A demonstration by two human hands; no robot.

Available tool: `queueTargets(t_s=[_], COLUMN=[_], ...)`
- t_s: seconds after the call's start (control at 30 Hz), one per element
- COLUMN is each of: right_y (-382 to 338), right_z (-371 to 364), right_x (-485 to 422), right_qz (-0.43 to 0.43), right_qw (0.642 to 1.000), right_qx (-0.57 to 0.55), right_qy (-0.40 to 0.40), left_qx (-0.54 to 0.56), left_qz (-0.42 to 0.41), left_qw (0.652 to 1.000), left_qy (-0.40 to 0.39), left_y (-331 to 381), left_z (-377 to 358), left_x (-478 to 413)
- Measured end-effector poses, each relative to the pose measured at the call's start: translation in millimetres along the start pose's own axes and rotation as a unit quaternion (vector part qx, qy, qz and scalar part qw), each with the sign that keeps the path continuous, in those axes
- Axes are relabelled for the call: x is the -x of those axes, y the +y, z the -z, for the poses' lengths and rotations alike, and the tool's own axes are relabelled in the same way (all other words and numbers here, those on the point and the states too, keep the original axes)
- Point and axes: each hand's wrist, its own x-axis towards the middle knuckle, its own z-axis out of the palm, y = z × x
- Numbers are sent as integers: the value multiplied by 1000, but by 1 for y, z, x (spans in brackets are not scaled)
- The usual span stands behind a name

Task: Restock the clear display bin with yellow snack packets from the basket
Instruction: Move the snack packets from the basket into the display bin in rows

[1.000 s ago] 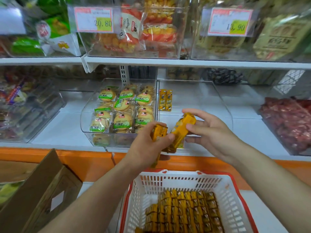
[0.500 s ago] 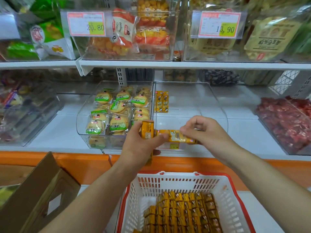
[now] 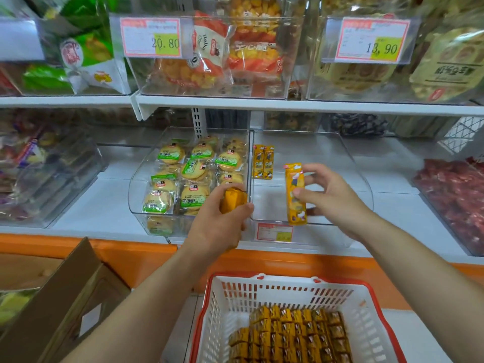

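My right hand (image 3: 332, 197) pinches an upright yellow packet (image 3: 295, 193) at frame center; my left hand (image 3: 220, 226) grips more packets (image 3: 231, 200).

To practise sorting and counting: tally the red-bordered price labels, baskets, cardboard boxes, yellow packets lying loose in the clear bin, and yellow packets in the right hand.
Red-bordered price labels: 3
Basket: 1
Cardboard box: 1
Yellow packets lying in the clear bin: 2
Yellow packet in the right hand: 1
Total: 8

A cardboard box (image 3: 52, 305) sits below the green-labelled biscuits (image 3: 193, 174).
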Motion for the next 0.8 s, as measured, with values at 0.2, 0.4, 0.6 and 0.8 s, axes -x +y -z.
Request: queueTargets(t_s=[0.2,0.4,0.6,0.8], right_y=[32,53,67,79], right_z=[7,6,0,-5], right_x=[-98,-167,-193,-201], right_qz=[-44,-57,-45,-50], right_qw=[991,962,946,946], right_qx=[90,228,278,280], right_qy=[93,139,157,158], left_qx=[-29,-57,-89,-112], left_qz=[-10,-38,-28,-27], left_qw=[999,998,995,993], left_qy=[-18,2,23,23], left_y=[-9,-20,-27,-32], left_z=[19,24,30,30], left_x=[-12,-20,-27,-28])
